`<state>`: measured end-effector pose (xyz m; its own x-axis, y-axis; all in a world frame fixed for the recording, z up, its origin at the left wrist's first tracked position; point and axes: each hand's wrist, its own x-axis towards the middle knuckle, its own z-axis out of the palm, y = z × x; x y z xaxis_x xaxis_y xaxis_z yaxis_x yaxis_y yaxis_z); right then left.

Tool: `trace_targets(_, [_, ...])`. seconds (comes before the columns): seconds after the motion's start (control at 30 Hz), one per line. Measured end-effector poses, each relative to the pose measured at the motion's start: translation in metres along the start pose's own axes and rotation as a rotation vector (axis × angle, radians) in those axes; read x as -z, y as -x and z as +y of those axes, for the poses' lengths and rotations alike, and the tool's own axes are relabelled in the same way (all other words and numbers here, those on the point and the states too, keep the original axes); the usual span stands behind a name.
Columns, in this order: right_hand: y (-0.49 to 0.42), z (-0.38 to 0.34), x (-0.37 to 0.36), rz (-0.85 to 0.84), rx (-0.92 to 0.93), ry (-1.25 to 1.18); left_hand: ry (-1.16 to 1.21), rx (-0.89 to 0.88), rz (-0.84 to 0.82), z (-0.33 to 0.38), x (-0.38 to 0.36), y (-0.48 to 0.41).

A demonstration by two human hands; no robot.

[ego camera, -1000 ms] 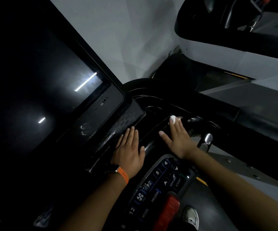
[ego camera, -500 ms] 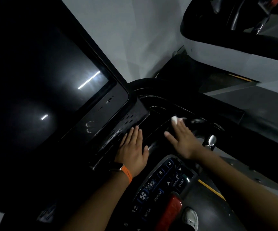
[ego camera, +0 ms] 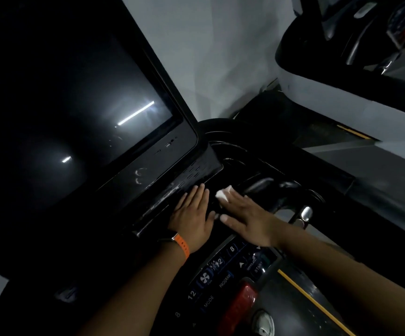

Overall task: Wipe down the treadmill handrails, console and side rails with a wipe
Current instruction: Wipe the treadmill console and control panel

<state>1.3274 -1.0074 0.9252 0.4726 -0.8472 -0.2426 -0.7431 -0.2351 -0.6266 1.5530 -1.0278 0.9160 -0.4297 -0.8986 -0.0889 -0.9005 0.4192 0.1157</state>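
Observation:
The black treadmill console (ego camera: 191, 170) carries a large dark screen (ego camera: 75, 122) at the left and a glossy tray area below it. A small white wipe (ego camera: 222, 193) lies on the tray under the fingertips of my right hand (ego camera: 247, 218), which presses it flat with straight fingers. My left hand (ego camera: 193, 220), with an orange watch strap at the wrist, rests flat on the console ledge just left of the right hand. A keypad (ego camera: 223, 272) with numbered buttons and a red stop button (ego camera: 241, 304) sits nearer me.
A black handrail (ego camera: 281, 187) with a silver sensor (ego camera: 305, 213) curves to the right of my hands. Another treadmill (ego camera: 342, 76) stands at the upper right beside a grey wall. A yellow stripe (ego camera: 313, 301) runs along the deck at the lower right.
My right hand has slid the wipe leftward across the tray, closer to my left hand. The left hand has stayed flat on the ledge.

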Motion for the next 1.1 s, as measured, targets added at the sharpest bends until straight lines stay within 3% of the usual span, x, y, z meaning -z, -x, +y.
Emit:
trace_targets(0.23, [-0.022,-0.001,0.011,-0.020,-0.105,0.095,0.047,0.151,0.133,-0.028,-0.001,0.042])
trace_targets(0.47, [-0.074,-0.051,-0.011,-0.059,0.106,0.303,0.047,0.233,0.213,-0.039,-0.012,0.067])
trace_targets(0.67, [-0.079,-0.050,-0.017,0.022,0.143,0.419,0.035,0.249,0.221,-0.038,-0.014,0.065])
trace_targets(0.87, [-0.074,-0.049,-0.021,0.236,0.222,0.380,0.031,0.284,0.242,-0.037,-0.013,0.065])
trace_targets(1.03, [-0.077,-0.059,-0.014,0.077,0.194,0.459,0.035,0.282,0.242,-0.035,-0.013,0.064])
trace_targets(1.1, [-0.079,-0.061,-0.018,0.090,0.196,0.549,0.034,0.282,0.246,-0.035,-0.012,0.064])
